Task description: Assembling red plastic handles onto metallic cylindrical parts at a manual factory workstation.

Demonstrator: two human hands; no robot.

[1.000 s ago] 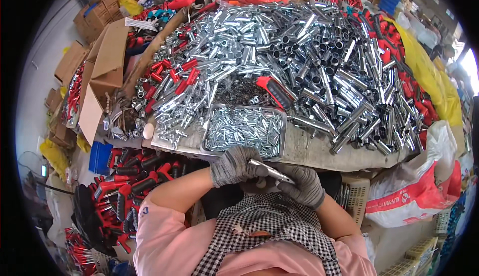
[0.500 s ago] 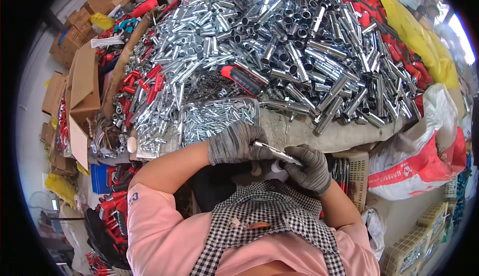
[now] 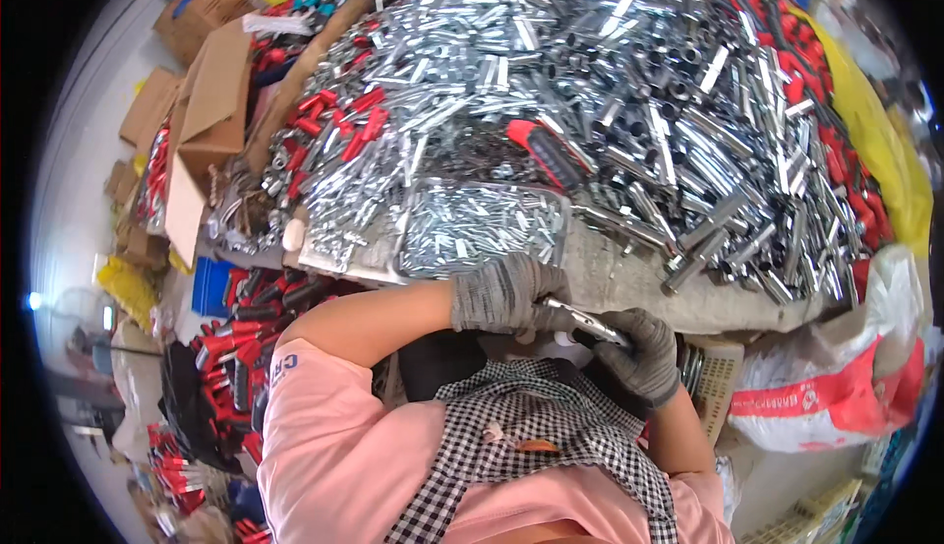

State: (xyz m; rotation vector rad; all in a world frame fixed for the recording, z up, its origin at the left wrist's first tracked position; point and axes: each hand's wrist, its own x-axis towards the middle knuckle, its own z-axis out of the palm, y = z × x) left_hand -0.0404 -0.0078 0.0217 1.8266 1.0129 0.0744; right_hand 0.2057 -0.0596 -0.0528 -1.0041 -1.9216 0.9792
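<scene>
Head view: left hand [image 3: 501, 293] and right hand [image 3: 644, 352], both gloved, fingers closed on one chrome tool shaft [image 3: 582, 320] below the bench's [image 3: 639, 273] near edge. Looks like an assembly step; next needs alignment. Tray of small metal parts [image 3: 482, 224] sits nearby.

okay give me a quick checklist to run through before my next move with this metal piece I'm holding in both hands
1. Both hands on the piece: the left hand and right hand each grip an end of the shiny metal piece. Ok.
2. Gloves on: grey knit gloves cover both hands. Ok.
3. Piece clear of the table edge: it is held just below and in front of it. Ok.
4. Small parts within reach: the clear tray of small silver parts sits right above the left hand. Ok.
5. Piece fully put together: too small and covered by fingers. Cannot tell.
6. Pile stable: the heap of metal tubes reaches close to the table edge. Cannot tell.
</scene>
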